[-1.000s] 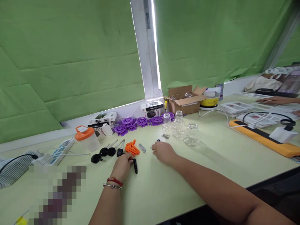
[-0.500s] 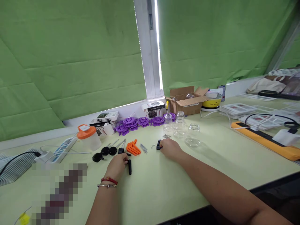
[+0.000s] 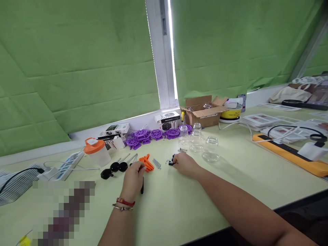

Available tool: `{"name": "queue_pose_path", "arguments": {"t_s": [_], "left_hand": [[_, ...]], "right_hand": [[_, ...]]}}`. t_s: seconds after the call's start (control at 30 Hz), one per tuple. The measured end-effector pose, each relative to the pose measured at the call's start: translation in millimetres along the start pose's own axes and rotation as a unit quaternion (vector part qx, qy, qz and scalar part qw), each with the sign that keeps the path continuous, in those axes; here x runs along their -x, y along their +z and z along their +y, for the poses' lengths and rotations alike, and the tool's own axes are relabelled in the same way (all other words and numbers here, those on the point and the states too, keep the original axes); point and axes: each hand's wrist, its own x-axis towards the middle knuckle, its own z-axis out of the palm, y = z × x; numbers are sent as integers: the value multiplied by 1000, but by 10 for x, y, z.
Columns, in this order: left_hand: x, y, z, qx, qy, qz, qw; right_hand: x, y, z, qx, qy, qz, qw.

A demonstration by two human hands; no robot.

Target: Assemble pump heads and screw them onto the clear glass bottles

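Resting low over the table (image 3: 164,208), the right hand (image 3: 186,165) is curled inward, its fingertips brought to a cluster of small black pieces (image 3: 171,163), so that parts this slight can be met from above and the side. The left hand (image 3: 133,178) is held partly closed, thumb and forefinger drawn near each other just before the orange handles (image 3: 148,163), and a black rod (image 3: 142,188) is partly covered by it. Whether anything is gripped by either hand cannot be told, since the fingertips are small and partly hidden.

Between the hands, slender metal rods (image 3: 156,163) are laid side by side, and a few tiny metal bits (image 3: 167,161) are scattered beside the black pieces. Springs (image 3: 182,150) are gathered just beyond the right hand. To the left, black discs (image 3: 123,166) are set down near one another. Like seems to have been put with like, so that each kind can be picked out easily. Glass jars (image 3: 210,155) and purple frames (image 3: 142,134) are placed farther back, apparently to leave the near surface for handwork.
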Motion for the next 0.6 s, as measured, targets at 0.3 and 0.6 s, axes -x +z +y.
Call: {"name": "queue_pose_path", "arguments": {"t_s": [0.3,0.6], "left_hand": [[168,478,321,329,-53,-113,936],[177,411,342,324,-56,-129,935]], "right_hand": [[123,154,-175,-453,-98,-148,874],[-66,24,54,-330,-112,-61,935]]}}
